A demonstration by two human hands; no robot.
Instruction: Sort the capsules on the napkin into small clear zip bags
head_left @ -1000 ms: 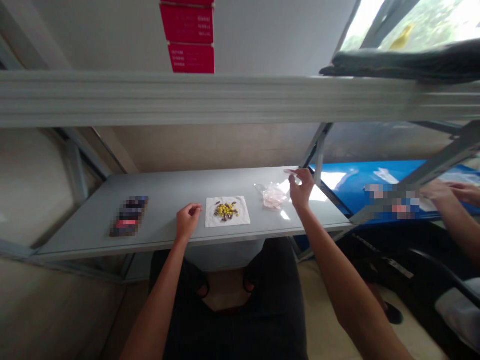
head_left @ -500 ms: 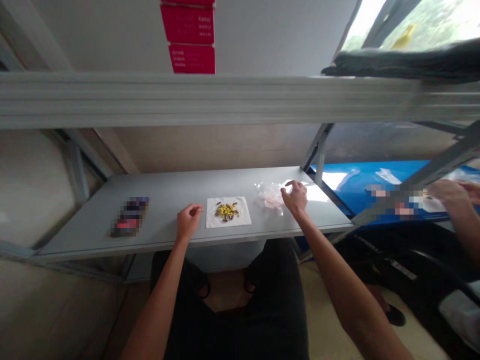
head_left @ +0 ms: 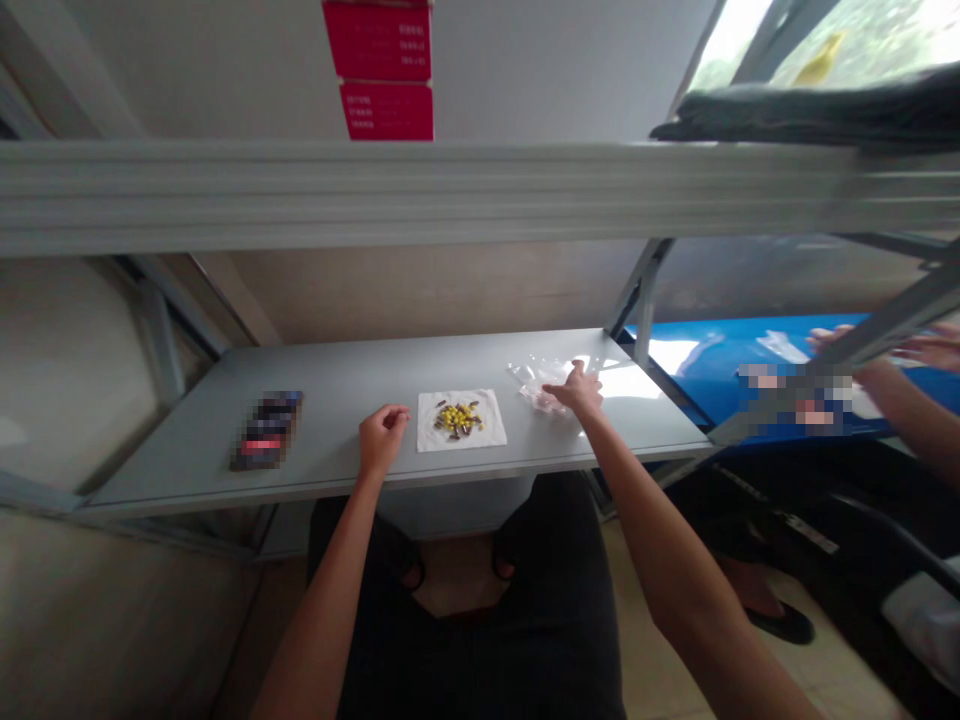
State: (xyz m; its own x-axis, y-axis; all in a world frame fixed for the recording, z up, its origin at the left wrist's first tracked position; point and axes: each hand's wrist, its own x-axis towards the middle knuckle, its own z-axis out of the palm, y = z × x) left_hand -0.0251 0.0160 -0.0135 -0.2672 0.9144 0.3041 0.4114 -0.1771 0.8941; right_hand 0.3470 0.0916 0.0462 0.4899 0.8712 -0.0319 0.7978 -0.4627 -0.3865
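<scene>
On the grey table, a white square cloth or paper (head_left: 491,432) bears a small heap of yellow and dark brown capsule-like pieces (head_left: 457,418). To its left rests my left hand (head_left: 382,437), fingers curled in; whatever they hold, if anything, is hidden. My right hand (head_left: 581,390) is at the clear plastic bag (head_left: 536,375) right of the cloth, thumb and fingers spread. Pinkish contents show through the bag. Whether the fingers touch the plastic I cannot tell.
A blurred-out dark and red object (head_left: 266,430) lies on the table's left part. A shelf beam (head_left: 450,195) crosses above, with red boxes (head_left: 386,110) on the shelf. At right, past a metal post, a co-worker's hands (head_left: 862,350) are over a blue table (head_left: 690,365).
My right hand has moved slightly left, its thumb and fingers opening wider over the plastic bag. My left hand stays curled beside the cloth. The co-worker's hands have shifted.
</scene>
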